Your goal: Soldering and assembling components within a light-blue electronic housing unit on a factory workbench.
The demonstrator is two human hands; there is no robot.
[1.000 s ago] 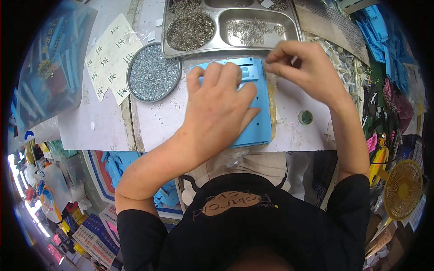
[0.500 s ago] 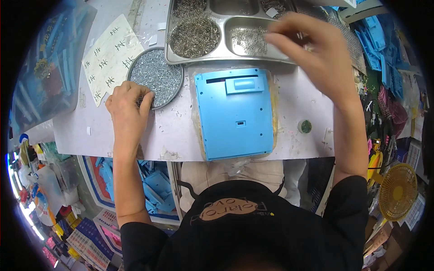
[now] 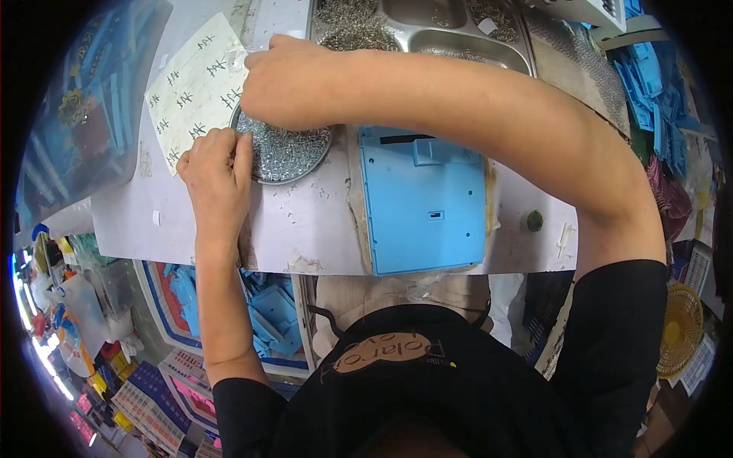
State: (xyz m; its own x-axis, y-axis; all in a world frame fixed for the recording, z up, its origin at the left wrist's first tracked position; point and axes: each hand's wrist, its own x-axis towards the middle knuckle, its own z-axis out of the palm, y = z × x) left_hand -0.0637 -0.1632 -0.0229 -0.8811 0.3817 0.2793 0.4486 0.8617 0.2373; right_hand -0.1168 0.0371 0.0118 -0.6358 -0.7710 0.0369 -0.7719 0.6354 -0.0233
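Note:
A round dish (image 3: 296, 180) full of small silvery screws (image 3: 289, 153) stands on the table, left of the middle. My left hand (image 3: 216, 162) is closed at its near left rim, thumb against the edge. Stretched across the table, my right arm brings my right hand (image 3: 281, 82) over the dish's far side. Its fingers are curled under, and whatever they hold is hidden. In front of me lies a flat light-blue plastic panel (image 3: 424, 221) with a raised block and several small holes. My right forearm passes over its far edge.
Behind the arm is a metal compartment tray (image 3: 412, 38) with heaps of small metal parts. A marked paper sheet (image 3: 187, 95) and a bag of blue parts (image 3: 92, 99) lie left. A small green round item (image 3: 532, 220) is on the right. Blue pieces (image 3: 271, 309) fill a bin below.
My right hand has swung from above the metal tray leftward to the dish. My left hand has stayed at the dish's rim. The whole view has shifted slightly.

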